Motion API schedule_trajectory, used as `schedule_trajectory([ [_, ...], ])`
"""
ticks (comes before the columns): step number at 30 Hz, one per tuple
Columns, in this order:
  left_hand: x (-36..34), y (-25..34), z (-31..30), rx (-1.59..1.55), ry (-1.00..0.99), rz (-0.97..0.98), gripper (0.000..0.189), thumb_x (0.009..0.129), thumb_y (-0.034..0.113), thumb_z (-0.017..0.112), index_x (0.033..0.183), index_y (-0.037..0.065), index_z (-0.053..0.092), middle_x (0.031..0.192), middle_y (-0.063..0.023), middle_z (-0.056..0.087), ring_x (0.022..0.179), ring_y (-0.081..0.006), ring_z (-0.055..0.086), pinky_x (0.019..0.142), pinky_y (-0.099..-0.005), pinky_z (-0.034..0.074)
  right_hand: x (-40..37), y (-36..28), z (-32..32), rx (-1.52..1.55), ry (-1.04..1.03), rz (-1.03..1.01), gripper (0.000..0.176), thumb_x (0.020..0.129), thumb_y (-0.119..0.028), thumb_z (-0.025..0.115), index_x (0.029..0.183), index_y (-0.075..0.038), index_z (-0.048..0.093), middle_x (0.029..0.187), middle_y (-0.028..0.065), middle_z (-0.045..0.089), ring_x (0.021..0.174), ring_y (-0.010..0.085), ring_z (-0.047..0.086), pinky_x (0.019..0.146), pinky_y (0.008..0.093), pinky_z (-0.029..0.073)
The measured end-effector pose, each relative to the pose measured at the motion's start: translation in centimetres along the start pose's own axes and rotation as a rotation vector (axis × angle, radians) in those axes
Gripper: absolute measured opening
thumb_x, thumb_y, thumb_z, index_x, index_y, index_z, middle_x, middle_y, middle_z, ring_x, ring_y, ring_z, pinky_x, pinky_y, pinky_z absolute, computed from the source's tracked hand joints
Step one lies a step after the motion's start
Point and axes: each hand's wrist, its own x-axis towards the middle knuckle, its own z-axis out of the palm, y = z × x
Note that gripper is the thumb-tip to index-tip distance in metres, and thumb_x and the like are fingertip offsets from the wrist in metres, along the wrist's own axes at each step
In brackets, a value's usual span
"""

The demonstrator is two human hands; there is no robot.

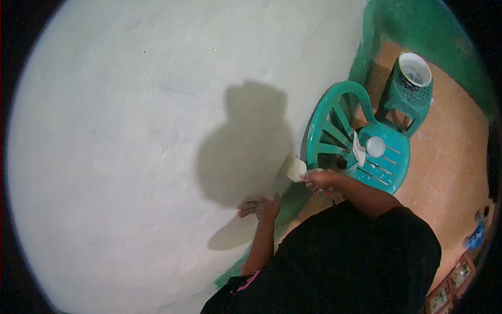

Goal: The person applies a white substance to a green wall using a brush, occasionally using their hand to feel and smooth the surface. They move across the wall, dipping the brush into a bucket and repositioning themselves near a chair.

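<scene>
My right hand (320, 181) is closed around one end of a flat, cream-coloured square-edged piece (294, 167); its exact kind does not show. The piece is held at the pale wall (130, 146), beside the back of a green plastic chair (324, 112). White smears cover the fingers of this hand. Lower and to the left, my left hand (259, 208) has its fingers stretched out and thumb apart, with nothing in it. It is at the wall surface, though whether it touches cannot be told. White dust coats its fingers too.
On the chair seat sit a white round container or lid (375, 146) and a whitish crumpled item (358, 149). Behind, a green stool (410, 102) bears a white bucket (415, 69). A blue bag (476, 235) and picture frames (460, 275) lie at right on the tan floor (436, 157).
</scene>
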Motion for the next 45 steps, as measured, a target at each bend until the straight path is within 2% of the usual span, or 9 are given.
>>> schedule_trajectory([
  [5, -4.1, 7.8, -10.5, 0.061, -0.146, -0.081, 0.094, 0.078, 0.057, 0.05, 0.125, -0.022, 0.028, 0.128, -0.0455, 0.025, 0.121, -0.0564, 0.026, 0.101, -0.056, 0.022, -1.9, -0.9, 2.1, -0.005, 0.031, -0.035, 0.028, 0.092, -0.027, 0.05, 0.116, -0.013, 0.048, 0.07, -0.0028, 0.044, 0.051, 0.0066, 0.036, 0.04, 0.0208, 0.032],
  [10, -2.3, 4.1, -6.6, 0.023, -0.205, 0.019, 0.088, 0.079, 0.056, 0.05, 0.125, -0.017, 0.035, 0.125, -0.0396, 0.038, 0.117, -0.0499, 0.04, 0.101, -0.0482, 0.03, -8.8, -5.3, 6.2, 0.043, -0.472, -0.301, 0.017, 0.089, -0.03, 0.057, 0.094, -0.015, 0.048, 0.064, -0.0065, 0.04, 0.044, 0.0042, 0.033, 0.035, 0.0194, 0.025],
  [21, -3.2, 4.7, -8.7, -0.007, -0.353, 0.017, 0.096, 0.08, 0.065, 0.043, 0.126, -0.018, 0.033, 0.128, -0.0401, 0.034, 0.122, -0.0487, 0.035, 0.102, -0.0448, 0.03, -0.5, 1.7, 2.2, 0.064, -0.015, -0.027, 0.021, 0.091, -0.033, 0.053, 0.102, -0.015, 0.051, 0.062, -0.0056, 0.042, 0.045, 0.0051, 0.037, 0.036, 0.0206, 0.028],
  [26, -3.0, 2.7, -5.1, -0.045, -0.147, 0.086, 0.099, 0.078, 0.065, 0.047, 0.132, -0.015, 0.024, 0.131, -0.0437, 0.024, 0.123, -0.0542, 0.026, 0.103, -0.0533, 0.022, -7.3, -2.6, 7.3, -0.023, -0.125, -0.262, 0.029, 0.09, -0.033, 0.052, 0.113, -0.014, 0.051, 0.067, -0.0044, 0.048, 0.048, 0.0071, 0.043, 0.04, 0.0198, 0.033],
  [28, -4.5, 3.8, -6.3, -0.082, -0.106, 0.126, 0.102, 0.074, 0.063, 0.053, 0.133, -0.014, 0.021, 0.13, -0.0449, 0.023, 0.12, -0.0589, 0.026, 0.1, -0.0606, 0.02, -10.6, -3.9, 9.4, 0.058, -0.213, -0.333, 0.015, 0.092, -0.029, 0.052, 0.097, -0.016, 0.046, 0.064, -0.0059, 0.035, 0.046, 0.0046, 0.034, 0.038, 0.0208, 0.027],
  [30, -7.0, 5.4, -8.2, 0.124, -0.159, -0.067, 0.112, 0.074, 0.068, 0.049, 0.138, -0.01, 0.001, 0.14, -0.0388, -0.008, 0.125, -0.061, -0.008, 0.099, -0.0675, -0.004, -10.2, -3.2, 8.8, 0.07, -0.266, -0.329, 0.015, 0.092, -0.029, 0.052, 0.097, -0.016, 0.046, 0.063, -0.0059, 0.036, 0.045, 0.0042, 0.034, 0.037, 0.021, 0.027],
  [35, -7.3, 1.2, -4.8, 0.259, 0.061, 0.144, 0.114, 0.071, 0.067, 0.054, 0.138, -0.008, 0.0, 0.141, -0.036, -0.008, 0.123, -0.0636, -0.011, 0.094, -0.0713, -0.007, -0.7, 3.5, 4.3, 0.202, -0.352, -0.326, 0.015, 0.091, -0.028, 0.054, 0.098, -0.017, 0.047, 0.061, -0.006, 0.04, 0.042, 0.0041, 0.035, 0.034, 0.0214, 0.029],
  [37, -8.0, 0.5, -4.7, 0.277, 0.112, 0.194, 0.113, 0.072, 0.066, 0.054, 0.139, -0.008, 0.001, 0.142, -0.0348, -0.005, 0.123, -0.063, -0.009, 0.095, -0.0708, -0.007, -1.3, 4.8, 4.7, 0.129, -0.131, -0.056, 0.032, 0.089, -0.035, 0.055, 0.113, -0.014, 0.051, 0.068, -0.0051, 0.043, 0.049, 0.0069, 0.04, 0.039, 0.0221, 0.034],
  [45, -11.3, -0.4, -5.1, 0.029, 0.328, 0.436, 0.097, 0.071, 0.052, 0.057, 0.139, -0.003, 0.015, 0.142, -0.0325, 0.01, 0.126, -0.0603, 0.003, 0.095, -0.0723, 0.003, -10.6, 1.6, 15.1, 0.058, -0.096, -0.171, 0.018, 0.09, -0.03, 0.055, 0.098, -0.014, 0.05, 0.058, -0.0063, 0.035, 0.041, 0.0051, 0.031, 0.033, 0.0197, 0.023],
])
